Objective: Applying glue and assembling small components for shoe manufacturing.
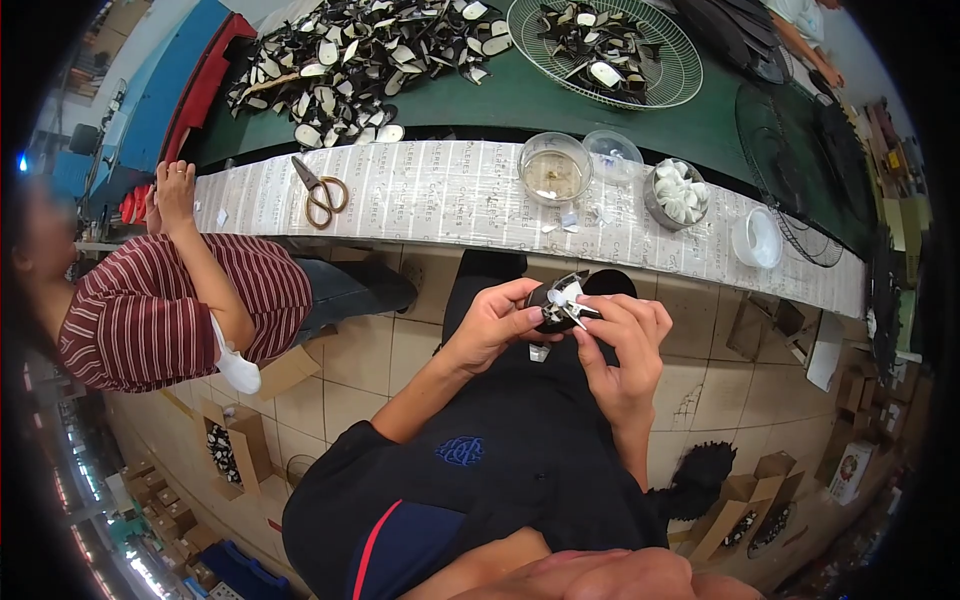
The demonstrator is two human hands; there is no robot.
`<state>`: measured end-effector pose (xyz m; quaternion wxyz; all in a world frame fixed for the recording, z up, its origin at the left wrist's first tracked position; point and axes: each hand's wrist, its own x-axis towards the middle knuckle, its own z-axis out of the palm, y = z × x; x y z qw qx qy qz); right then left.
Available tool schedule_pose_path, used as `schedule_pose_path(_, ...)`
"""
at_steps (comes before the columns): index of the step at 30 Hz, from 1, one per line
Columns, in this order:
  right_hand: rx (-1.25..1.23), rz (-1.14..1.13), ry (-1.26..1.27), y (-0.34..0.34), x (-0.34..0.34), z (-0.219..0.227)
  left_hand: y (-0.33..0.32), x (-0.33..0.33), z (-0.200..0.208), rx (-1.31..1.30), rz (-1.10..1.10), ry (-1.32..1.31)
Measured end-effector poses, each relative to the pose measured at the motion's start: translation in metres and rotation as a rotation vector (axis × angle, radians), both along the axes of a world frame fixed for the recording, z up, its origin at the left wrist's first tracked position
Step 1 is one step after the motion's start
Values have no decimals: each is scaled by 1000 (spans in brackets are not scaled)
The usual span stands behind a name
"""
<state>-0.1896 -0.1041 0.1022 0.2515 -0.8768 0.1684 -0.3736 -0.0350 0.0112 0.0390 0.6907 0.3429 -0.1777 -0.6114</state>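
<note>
In front of my chest, above the floor beside the bench, I hold a small black piece with white parts (550, 315), which looks like a shoe part. My left hand (488, 325) is closed around its left side, with the thumb on top. The fingers of my right hand (628, 345) pinch a white flap or slip (575, 297) at its right side. My fingers cover much of the piece, so its full shape is hidden. Its dark edge shows between both hands.
A paper-covered bench edge (430, 205) bears scissors (320, 195), a clear bowl (530, 188), a tin of white wads (655, 214) and a clear cup (757, 240). Behind lie a heap of black-and-white pieces (390, 55) and a wire basket (680, 55). A person in stripes (150, 310) works at left.
</note>
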Motion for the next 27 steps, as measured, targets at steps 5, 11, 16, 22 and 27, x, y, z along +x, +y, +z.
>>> schedule_pose_path(5, 174, -108, -115, -7, -5, -4, -2, 3, 3, -25, -9, 6)
schedule_pose_path(11, 518, -170, -311, -7, -14, -14, -5, 4, 5, -6, 29, 10)
schedule_pose_path(16, 413, -75, -189, -1, -11, -16, -9, 2, 6, -13, 56, 21)
schedule_pose_path(22, 392, -55, -198, 6, -5, -16, -9, 0, 3, -24, 85, 57)
schedule_pose_path(27, 374, -41, -174, 7, -2, -18, -7, 0, -2, 1, 88, 54)
